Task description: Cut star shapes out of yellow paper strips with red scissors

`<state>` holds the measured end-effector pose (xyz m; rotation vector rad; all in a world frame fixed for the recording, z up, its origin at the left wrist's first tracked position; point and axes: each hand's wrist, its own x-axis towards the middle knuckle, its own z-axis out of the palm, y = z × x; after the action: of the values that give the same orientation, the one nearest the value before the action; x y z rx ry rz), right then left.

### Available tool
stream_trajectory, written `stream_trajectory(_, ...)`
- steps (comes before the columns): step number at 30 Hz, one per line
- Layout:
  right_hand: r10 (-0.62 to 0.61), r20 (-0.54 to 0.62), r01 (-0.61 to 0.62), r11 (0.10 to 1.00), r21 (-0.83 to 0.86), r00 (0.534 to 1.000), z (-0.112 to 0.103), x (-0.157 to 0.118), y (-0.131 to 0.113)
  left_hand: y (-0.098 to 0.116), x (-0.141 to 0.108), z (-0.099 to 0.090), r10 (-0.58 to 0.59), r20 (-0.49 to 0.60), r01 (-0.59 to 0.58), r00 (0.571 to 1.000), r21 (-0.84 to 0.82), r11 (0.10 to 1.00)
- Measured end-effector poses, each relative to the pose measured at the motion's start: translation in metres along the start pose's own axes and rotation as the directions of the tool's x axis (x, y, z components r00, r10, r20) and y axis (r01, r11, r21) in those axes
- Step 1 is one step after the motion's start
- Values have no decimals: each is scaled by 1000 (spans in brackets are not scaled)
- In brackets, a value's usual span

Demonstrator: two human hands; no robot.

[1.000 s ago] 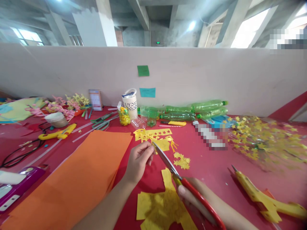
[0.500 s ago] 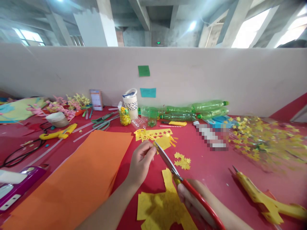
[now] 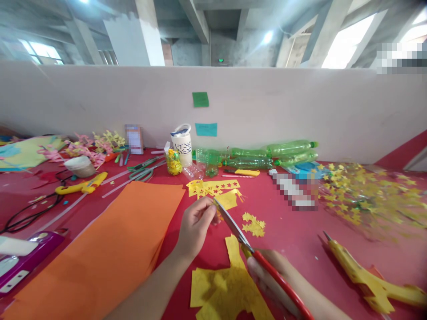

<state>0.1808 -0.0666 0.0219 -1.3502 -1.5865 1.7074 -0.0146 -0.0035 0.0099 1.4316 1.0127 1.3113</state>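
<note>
Left hand (image 3: 195, 226) pinches a small yellow scrap (image 3: 218, 212) at the blade tip, 12 o'clock of the yellow offcuts (image 3: 227, 289). Scrap looks smaller than a second ago: trimming progresses. Right hand (image 3: 267, 278) fingers wrap the red scissors (image 3: 253, 253), blades nearly closed.

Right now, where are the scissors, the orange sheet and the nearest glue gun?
scissors (image 3: 233, 226): head view, on the blades.
orange sheet (image 3: 110, 249): head view, on its middle.
glue gun (image 3: 363, 275): head view, on its yellow body.
</note>
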Motion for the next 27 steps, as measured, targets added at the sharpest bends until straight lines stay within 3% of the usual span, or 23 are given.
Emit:
stream_trajectory(9, 42, -20, -42, 999, 7, 999, 0, 4, 4, -2, 1, -1, 36, 6, -36, 999, 2, 999)
stream_trajectory(19, 13, -66, -22, 989, -145, 998, -1, 10, 13, -4, 2, -2, 46, -19, -46, 999, 3, 999)
stream_trajectory(27, 6, -178, 9, 997, 81, 984, -2, 14, 20, -5, 2, -4, 59, -17, -59, 998, 45, 997)
